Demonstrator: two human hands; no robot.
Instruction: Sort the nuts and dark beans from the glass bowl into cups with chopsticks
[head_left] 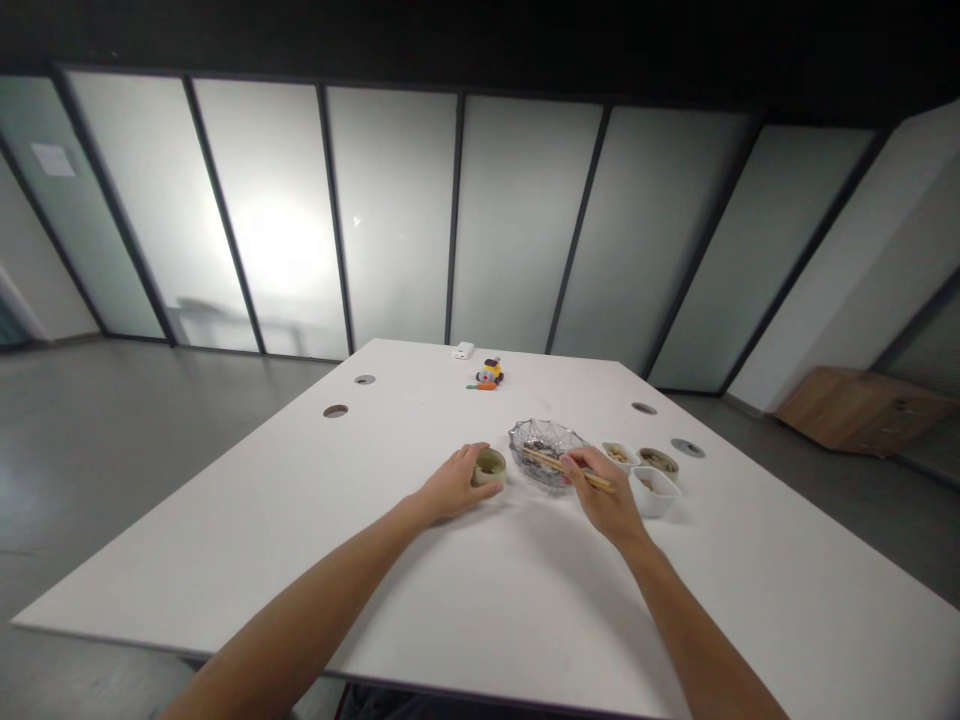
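Observation:
My left hand [459,484] is closed around the side of a small greenish cup [491,478], which stands on the white table with something dark inside. In my right hand [604,497] is a pair of chopsticks [551,461], their tips pointing left over a clear glass bowl [568,436] with a wavy rim. Small dark pieces lie in that bowl; I cannot make out what they are. Right of my right hand stand a white bowl [658,503] with a few small pieces, another white bowl [628,464] with pale pieces, and a brown-rimmed round dish [673,467].
Farther back on the white table [420,420] are a yellow toy vehicle [491,370], an orange-handled screwdriver [486,386] and a small white case [464,351]. Round cable holes [336,411] pierce the tabletop on both sides. Frosted glass panels stand behind, and a wooden cabinet [855,410] at right.

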